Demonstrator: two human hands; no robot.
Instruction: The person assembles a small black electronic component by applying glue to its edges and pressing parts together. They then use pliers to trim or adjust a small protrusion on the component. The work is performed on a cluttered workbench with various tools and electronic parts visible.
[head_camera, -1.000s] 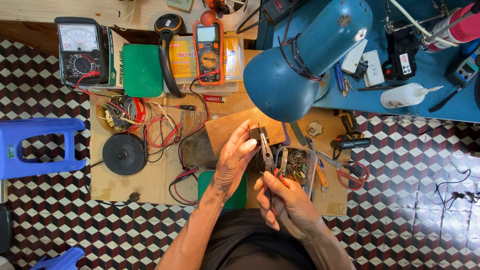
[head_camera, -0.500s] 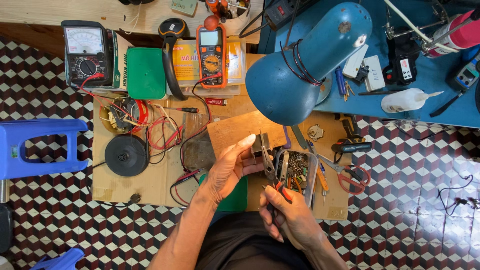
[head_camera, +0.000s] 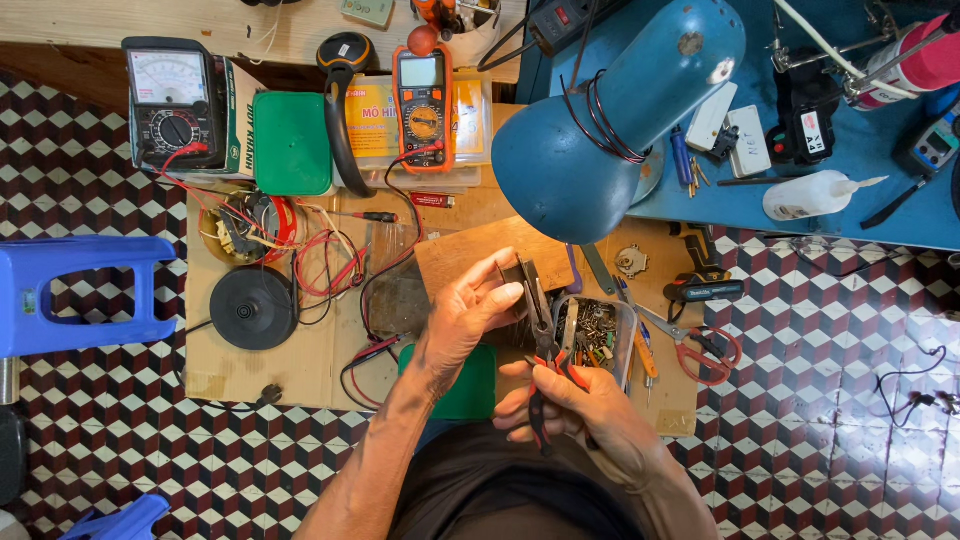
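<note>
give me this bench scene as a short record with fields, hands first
left hand: raised, fingers spread, touching a small dark part at the pliers' tips
right hand: grips red-handled pliers, tips pointing away from the body
beside hands: open box of small metal parts, red-handled scissors
overhead: blue desk lamp
meters: analog multimeter, orange digital multimeter
surface: cardboard sheet over a checkered floor
</note>
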